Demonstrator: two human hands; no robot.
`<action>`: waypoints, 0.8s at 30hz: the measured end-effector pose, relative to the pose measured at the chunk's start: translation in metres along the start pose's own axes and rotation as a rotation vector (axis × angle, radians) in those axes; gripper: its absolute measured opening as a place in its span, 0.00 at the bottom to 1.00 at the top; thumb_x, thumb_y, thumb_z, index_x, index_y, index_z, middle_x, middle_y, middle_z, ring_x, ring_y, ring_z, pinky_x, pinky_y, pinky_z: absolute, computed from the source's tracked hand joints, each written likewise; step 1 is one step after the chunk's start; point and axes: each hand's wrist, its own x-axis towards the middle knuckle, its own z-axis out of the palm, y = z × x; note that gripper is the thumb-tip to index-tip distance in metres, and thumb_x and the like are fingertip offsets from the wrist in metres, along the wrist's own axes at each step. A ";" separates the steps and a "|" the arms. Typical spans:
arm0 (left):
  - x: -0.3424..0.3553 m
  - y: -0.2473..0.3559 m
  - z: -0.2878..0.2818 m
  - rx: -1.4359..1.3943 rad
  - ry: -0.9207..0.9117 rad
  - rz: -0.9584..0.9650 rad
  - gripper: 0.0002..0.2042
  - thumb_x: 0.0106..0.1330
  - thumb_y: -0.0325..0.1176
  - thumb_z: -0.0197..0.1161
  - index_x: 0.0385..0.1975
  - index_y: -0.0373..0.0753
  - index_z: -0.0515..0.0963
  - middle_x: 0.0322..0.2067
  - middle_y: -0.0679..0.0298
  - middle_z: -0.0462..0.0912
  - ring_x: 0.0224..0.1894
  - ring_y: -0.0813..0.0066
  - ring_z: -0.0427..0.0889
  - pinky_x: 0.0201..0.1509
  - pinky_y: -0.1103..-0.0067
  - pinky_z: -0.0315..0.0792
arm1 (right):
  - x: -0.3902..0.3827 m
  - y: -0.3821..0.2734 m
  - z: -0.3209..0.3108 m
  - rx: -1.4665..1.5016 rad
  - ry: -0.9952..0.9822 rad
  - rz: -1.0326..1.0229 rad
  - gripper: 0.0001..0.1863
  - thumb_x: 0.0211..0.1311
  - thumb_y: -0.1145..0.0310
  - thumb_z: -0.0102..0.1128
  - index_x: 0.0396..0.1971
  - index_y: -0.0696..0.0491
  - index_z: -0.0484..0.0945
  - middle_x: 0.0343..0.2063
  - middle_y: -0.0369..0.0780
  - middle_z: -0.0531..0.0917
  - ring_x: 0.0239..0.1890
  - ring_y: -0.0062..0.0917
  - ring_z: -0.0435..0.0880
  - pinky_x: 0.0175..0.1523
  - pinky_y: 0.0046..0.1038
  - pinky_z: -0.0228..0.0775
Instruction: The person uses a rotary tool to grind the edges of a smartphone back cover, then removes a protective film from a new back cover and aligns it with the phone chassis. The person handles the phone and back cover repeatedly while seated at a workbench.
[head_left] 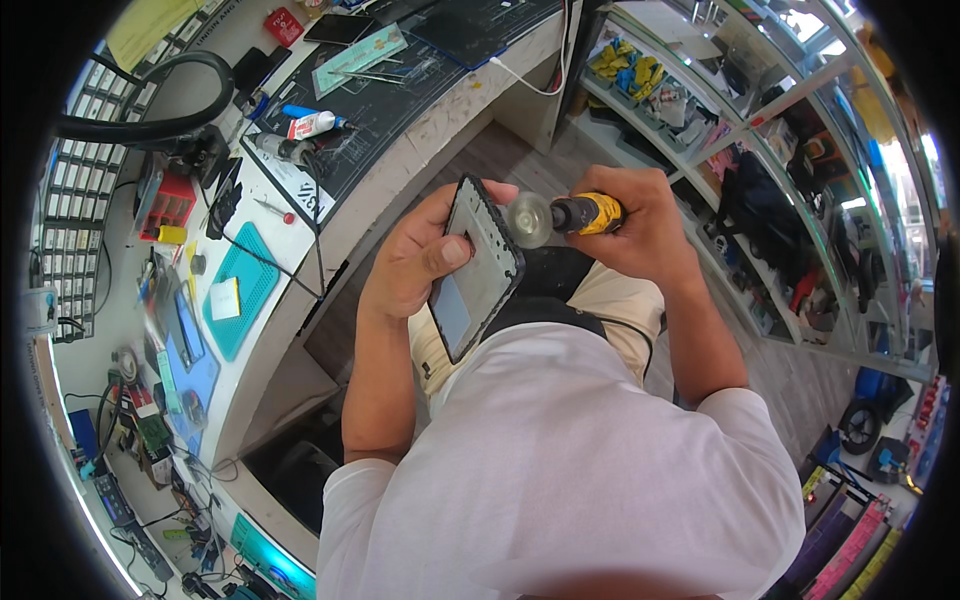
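Observation:
My left hand [420, 255] grips a dark-edged phone housing [465, 295], tilted upright over my lap, with the thumb pressed on its pale grey inner face. My right hand [640, 225] is wrapped round a yellow and black handheld tool [597, 213]. The tool's round, translucent head [529, 219] is at the housing's upper right edge; I cannot tell whether the two touch. The tips of my left fingers show behind the housing's top, close to that head.
A cluttered workbench [470, 120] curves round the front and left, holding a dark mat [365, 150], tubes, cables, a teal mat [242, 290] and small tools. Glass shelving [740, 135] with assorted goods stands at the right, above a grey floor [770, 400].

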 end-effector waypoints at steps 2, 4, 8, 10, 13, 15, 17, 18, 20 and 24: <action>-0.001 0.000 0.003 0.057 0.055 0.002 0.46 0.60 0.62 0.72 0.64 0.25 0.69 0.27 0.66 0.77 0.25 0.82 0.73 0.30 0.84 0.64 | 0.001 0.001 0.001 -0.007 0.006 0.000 0.11 0.46 0.73 0.75 0.28 0.57 0.80 0.19 0.42 0.77 0.20 0.31 0.73 0.28 0.29 0.67; -0.001 0.000 0.004 0.092 0.062 0.023 0.45 0.61 0.63 0.71 0.64 0.25 0.70 0.27 0.66 0.77 0.25 0.82 0.73 0.31 0.85 0.64 | 0.003 0.003 0.001 -0.015 0.016 -0.003 0.11 0.46 0.73 0.74 0.28 0.57 0.80 0.18 0.42 0.77 0.20 0.31 0.73 0.28 0.29 0.67; -0.003 -0.002 0.004 0.135 0.068 0.030 0.45 0.61 0.63 0.71 0.62 0.26 0.71 0.26 0.65 0.78 0.25 0.83 0.73 0.32 0.85 0.63 | 0.005 0.004 0.002 0.013 0.027 0.017 0.11 0.47 0.73 0.75 0.28 0.56 0.80 0.18 0.42 0.76 0.20 0.31 0.72 0.28 0.29 0.67; -0.003 0.000 0.001 0.105 0.011 0.006 0.43 0.62 0.61 0.71 0.63 0.26 0.71 0.30 0.64 0.79 0.29 0.82 0.74 0.36 0.84 0.65 | 0.008 0.004 0.003 0.025 0.034 0.036 0.12 0.47 0.72 0.75 0.29 0.56 0.80 0.18 0.42 0.76 0.19 0.32 0.71 0.28 0.29 0.67; -0.003 0.007 -0.004 -0.002 -0.138 -0.025 0.37 0.66 0.51 0.71 0.66 0.28 0.69 0.47 0.62 0.82 0.46 0.78 0.81 0.53 0.80 0.72 | 0.011 0.002 0.002 -0.002 0.034 0.048 0.12 0.47 0.72 0.76 0.29 0.56 0.80 0.18 0.42 0.77 0.19 0.32 0.71 0.28 0.30 0.67; -0.003 0.008 -0.006 -0.038 -0.155 -0.039 0.36 0.67 0.48 0.71 0.67 0.28 0.70 0.51 0.61 0.83 0.49 0.78 0.83 0.56 0.79 0.74 | 0.013 0.000 0.002 -0.022 0.041 0.045 0.12 0.47 0.71 0.76 0.29 0.56 0.80 0.18 0.42 0.77 0.19 0.33 0.71 0.28 0.30 0.67; -0.004 0.008 -0.007 -0.038 -0.152 -0.040 0.35 0.67 0.48 0.71 0.66 0.29 0.70 0.50 0.62 0.83 0.48 0.78 0.82 0.55 0.80 0.74 | 0.015 0.001 0.003 -0.035 0.049 0.038 0.12 0.48 0.70 0.76 0.29 0.55 0.80 0.18 0.42 0.77 0.19 0.33 0.71 0.29 0.30 0.68; -0.006 0.008 -0.008 -0.038 -0.151 -0.049 0.35 0.67 0.48 0.71 0.66 0.29 0.71 0.49 0.62 0.83 0.48 0.79 0.82 0.55 0.80 0.74 | 0.015 0.002 0.004 -0.038 0.054 0.034 0.11 0.49 0.69 0.76 0.29 0.55 0.81 0.17 0.42 0.77 0.19 0.32 0.72 0.29 0.30 0.69; -0.011 0.008 -0.008 0.008 -0.094 -0.087 0.36 0.65 0.50 0.72 0.65 0.29 0.72 0.48 0.63 0.82 0.47 0.79 0.81 0.54 0.79 0.74 | 0.016 0.005 0.009 0.006 0.038 0.123 0.11 0.52 0.68 0.74 0.29 0.56 0.81 0.18 0.40 0.77 0.20 0.27 0.72 0.30 0.29 0.68; -0.015 0.001 -0.005 0.218 0.073 -0.074 0.42 0.55 0.60 0.73 0.60 0.30 0.76 0.39 0.65 0.79 0.42 0.78 0.77 0.47 0.81 0.70 | 0.019 0.025 0.016 0.264 0.072 0.102 0.18 0.60 0.69 0.67 0.50 0.55 0.78 0.38 0.37 0.79 0.42 0.18 0.76 0.49 0.26 0.71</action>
